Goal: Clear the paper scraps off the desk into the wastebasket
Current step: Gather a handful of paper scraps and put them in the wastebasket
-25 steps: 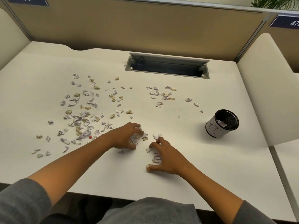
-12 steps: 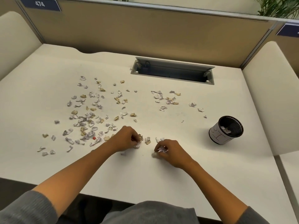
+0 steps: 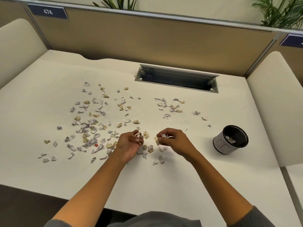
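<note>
The right hand [image 3: 174,142] was curled round a small clutch of paper scraps, white and tan bits poking out past its fingertips [image 3: 161,139] toward the left. The left hand [image 3: 131,143] faced it, palm half turned up, fingers bent round a few white scraps of its own. Both hovered just above the desk [image 3: 164,185], near its front middle, with a loose heap of scraps [image 3: 148,149] on the surface between and beneath them.

Outward from the hands, most of the paper scraps [image 3: 91,125] lay spread across the left half of the desk, and a smaller cluster [image 3: 170,107] sat farther back, right of centre. The wastebasket [image 3: 230,140], a small black mesh cup with a pale sleeve, stood upright to the right of the right hand, apart from it, with a few scraps already inside.

The step in hand looked like gathering a handful before carrying it over. To do it well, the fingers probably needed to close fully under the bits so none slipped out on the way, and the release should come low over the mouth of the wastebasket, since such light pieces would likely flutter wide. Nudging the cup risked tipping it. Much of the task seemed left to do.
</note>
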A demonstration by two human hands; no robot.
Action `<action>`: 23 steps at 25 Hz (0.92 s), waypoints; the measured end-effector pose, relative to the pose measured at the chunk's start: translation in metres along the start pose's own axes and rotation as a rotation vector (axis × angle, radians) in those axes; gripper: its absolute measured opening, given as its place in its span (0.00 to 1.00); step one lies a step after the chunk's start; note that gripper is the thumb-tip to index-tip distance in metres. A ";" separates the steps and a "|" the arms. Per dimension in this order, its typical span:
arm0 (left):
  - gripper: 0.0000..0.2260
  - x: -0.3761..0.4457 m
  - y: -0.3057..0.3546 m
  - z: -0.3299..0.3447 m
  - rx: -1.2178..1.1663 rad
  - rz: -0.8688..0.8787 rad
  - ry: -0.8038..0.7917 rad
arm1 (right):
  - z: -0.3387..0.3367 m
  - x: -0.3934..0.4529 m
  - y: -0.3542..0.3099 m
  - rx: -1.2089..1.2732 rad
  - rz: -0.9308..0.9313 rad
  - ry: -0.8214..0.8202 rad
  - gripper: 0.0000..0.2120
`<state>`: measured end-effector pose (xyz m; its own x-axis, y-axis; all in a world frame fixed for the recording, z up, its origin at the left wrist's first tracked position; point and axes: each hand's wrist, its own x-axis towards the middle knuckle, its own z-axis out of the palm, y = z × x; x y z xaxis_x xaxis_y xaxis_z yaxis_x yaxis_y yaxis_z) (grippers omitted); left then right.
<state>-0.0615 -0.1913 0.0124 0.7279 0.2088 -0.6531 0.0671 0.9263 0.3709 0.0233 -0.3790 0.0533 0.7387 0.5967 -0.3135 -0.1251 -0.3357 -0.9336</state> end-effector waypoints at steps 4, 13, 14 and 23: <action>0.08 -0.001 -0.006 0.010 -0.065 0.002 -0.035 | 0.021 0.010 -0.022 -0.004 -0.022 -0.044 0.05; 0.22 0.004 -0.008 0.015 0.081 0.013 -0.008 | 0.058 0.029 -0.056 -0.334 -0.019 -0.093 0.15; 0.20 0.004 -0.007 0.016 0.076 0.008 0.008 | 0.055 0.028 -0.057 -0.281 -0.021 -0.077 0.14; 0.08 0.003 -0.026 0.072 0.137 0.175 -0.002 | 0.053 0.018 -0.017 1.007 0.395 0.255 0.14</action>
<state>-0.0122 -0.2368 0.0481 0.7381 0.3615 -0.5697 0.0316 0.8249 0.5645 0.0038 -0.3240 0.0538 0.6283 0.3721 -0.6833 -0.7770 0.3452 -0.5265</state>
